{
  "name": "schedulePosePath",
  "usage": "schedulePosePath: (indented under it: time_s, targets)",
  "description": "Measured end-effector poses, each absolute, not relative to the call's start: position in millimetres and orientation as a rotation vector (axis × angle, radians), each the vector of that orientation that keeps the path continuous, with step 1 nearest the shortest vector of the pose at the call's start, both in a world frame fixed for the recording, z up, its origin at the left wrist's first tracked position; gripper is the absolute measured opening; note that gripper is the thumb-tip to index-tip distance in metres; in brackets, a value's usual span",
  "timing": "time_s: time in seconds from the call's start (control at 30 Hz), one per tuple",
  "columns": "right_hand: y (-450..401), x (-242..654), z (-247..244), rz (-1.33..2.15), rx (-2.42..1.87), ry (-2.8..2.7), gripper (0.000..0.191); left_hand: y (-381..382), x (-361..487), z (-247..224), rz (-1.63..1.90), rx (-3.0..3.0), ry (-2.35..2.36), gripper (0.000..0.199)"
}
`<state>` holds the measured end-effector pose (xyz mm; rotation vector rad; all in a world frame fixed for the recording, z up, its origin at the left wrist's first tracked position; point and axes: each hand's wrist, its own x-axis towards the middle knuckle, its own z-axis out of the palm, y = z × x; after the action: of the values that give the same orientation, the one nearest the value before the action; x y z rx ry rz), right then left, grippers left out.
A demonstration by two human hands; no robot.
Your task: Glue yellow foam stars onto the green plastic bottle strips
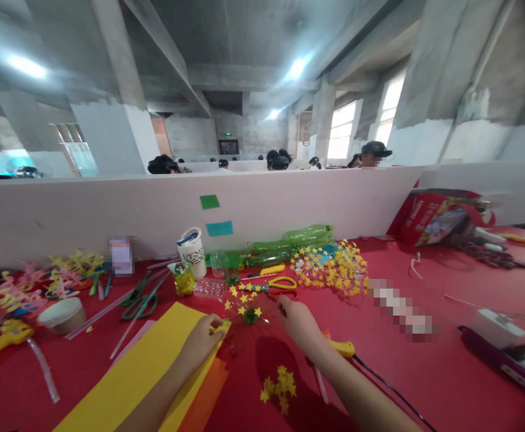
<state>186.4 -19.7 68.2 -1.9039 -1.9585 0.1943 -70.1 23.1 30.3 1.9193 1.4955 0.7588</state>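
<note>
My left hand (pixel 204 339) rests over the yellow sheet (pixel 149 360), fingers curled near its upper right corner; a small yellow piece shows at the fingertips. An orange sheet (pixel 206 399) lies partly underneath. My right hand (pixel 296 318) is raised over the red table, its fingers pinched together; what they hold, if anything, is too small to tell. Between the hands stands a green bottle base (pixel 251 316) with yellow stars (pixel 243 299) on thin stems. Loose yellow stars (pixel 280 387) lie nearer to me. A yellow-handled glue gun (pixel 343 348) is partly behind my right forearm.
Green bottles (pixel 271 252), a white cup (pixel 192 252) and a large star cluster (pixel 334 264) line the back. Scissors (pixel 140 303), a tape roll (pixel 63 315) and another glue gun (pixel 8 339) are left. A power strip (pixel 500 357) and red bag (pixel 437 216) are right.
</note>
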Motion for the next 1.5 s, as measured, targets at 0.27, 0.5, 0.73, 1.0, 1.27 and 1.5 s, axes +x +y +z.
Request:
schedulePosePath:
  time_s: [0.27, 0.5, 0.73, 1.0, 1.27, 1.5]
  targets:
    - [-5.0, 204.3, 67.2, 0.175, -1.888, -1.924, 0.014, 13.1, -53.9, 32.7, 0.737, 1.882, 1.465, 0.018]
    - [-10.5, 207.1, 71.3, 0.154, -1.798, -1.912, 0.019, 9.3, -69.4, 56.1, 0.753, 1.961, 1.515, 0.013]
    - [-37.8, 217.0, 85.2, 0.229, -1.679, -1.928, 0.018, -30.1, -49.1, 103.5, 1.014, 2.069, 1.463, 0.018]
    - [-79.2, 208.9, 61.5, 0.286, -1.388, -2.398, 0.009, -65.4, 12.4, 66.3, 0.563, 2.413, 1.077, 0.037]
    - [-88.6, 187.6, 41.6, 0.188, -1.302, -2.498, 0.006, -57.8, -5.1, 38.0, 0.474, 2.342, 1.118, 0.017]
    - [-93.5, 172.1, 26.9, 0.219, -1.408, -2.497, 0.008, -54.6, -2.1, 39.8, 0.485, 2.253, 1.182, 0.018]
